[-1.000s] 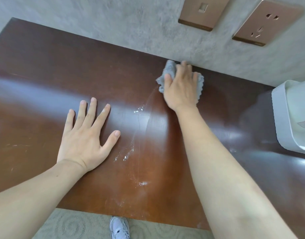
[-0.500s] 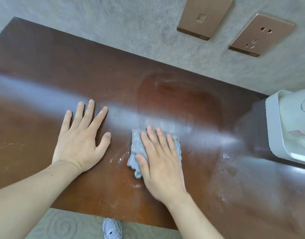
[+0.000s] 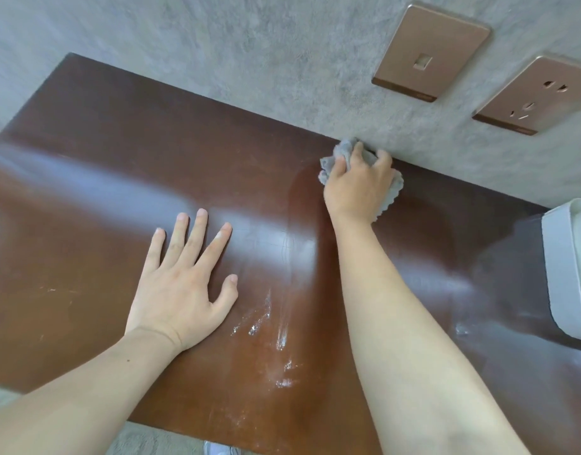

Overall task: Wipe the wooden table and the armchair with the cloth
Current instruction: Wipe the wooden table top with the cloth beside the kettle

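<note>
A dark brown wooden table fills most of the view, its far edge against a grey wall. My right hand presses a crumpled grey cloth onto the table at that far edge, fingers curled over it. A darker wiped streak runs from the cloth toward the near edge. My left hand lies flat on the table with fingers spread, holding nothing. White smears sit on the wood just right of my left hand. No armchair is in view.
A white plastic container stands on the table at the right edge. Two bronze wall plates, a switch and a socket, are on the grey wall above. Grey carpet and a white shoe show below the near edge.
My right hand has pushed the cloth from the table's near middle back up to the far edge by the wall. My left hand stays flat in the same place.
</note>
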Demonstrator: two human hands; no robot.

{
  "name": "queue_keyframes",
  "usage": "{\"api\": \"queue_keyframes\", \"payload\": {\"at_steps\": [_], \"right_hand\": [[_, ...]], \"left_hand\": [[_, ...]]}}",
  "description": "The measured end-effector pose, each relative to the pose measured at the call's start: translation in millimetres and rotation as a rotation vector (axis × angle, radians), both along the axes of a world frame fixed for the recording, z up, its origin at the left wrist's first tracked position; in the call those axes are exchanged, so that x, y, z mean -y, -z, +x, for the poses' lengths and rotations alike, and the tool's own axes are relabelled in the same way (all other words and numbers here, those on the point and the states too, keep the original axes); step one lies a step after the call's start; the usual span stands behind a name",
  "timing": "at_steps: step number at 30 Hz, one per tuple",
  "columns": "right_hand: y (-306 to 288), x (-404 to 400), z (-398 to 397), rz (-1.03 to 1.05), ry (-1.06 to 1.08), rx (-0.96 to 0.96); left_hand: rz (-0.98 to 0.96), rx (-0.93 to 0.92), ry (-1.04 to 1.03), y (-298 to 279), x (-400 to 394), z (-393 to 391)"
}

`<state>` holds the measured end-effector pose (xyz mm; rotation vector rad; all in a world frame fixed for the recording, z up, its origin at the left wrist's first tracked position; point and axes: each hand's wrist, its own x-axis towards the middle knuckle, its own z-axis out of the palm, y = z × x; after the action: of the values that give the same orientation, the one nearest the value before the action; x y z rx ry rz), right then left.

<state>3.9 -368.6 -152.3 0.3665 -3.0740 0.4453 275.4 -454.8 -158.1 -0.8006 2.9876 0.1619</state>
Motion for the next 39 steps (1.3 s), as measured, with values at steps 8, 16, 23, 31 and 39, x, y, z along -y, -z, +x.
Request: {"api": "queue_keyframes", "payload": {"at_steps": [8, 16, 23, 31, 39], "right_hand": [[-1, 18, 39, 0.11, -0.729, 0.026], [3, -117, -11, 0.127, 0.123, 0.038], [0, -53, -16, 0.216, 0.408, 0.186], [3, 55, 57, 0.116, -0.471, 0.053], [-6, -61, 91, -0.159, -0.82, 0.206]], "left_hand": [[0.018, -0.004, -0.013, -3, -1, 1], [0.014, -0.003, -0.023, -1, -3, 0], [0.007, -0.017, -0.018, 1, -2, 0], [-0.003, -0.023, -0.026, 1, -1, 0], [-0.001, -0.033, -0.025, 3, -2, -1]]}}
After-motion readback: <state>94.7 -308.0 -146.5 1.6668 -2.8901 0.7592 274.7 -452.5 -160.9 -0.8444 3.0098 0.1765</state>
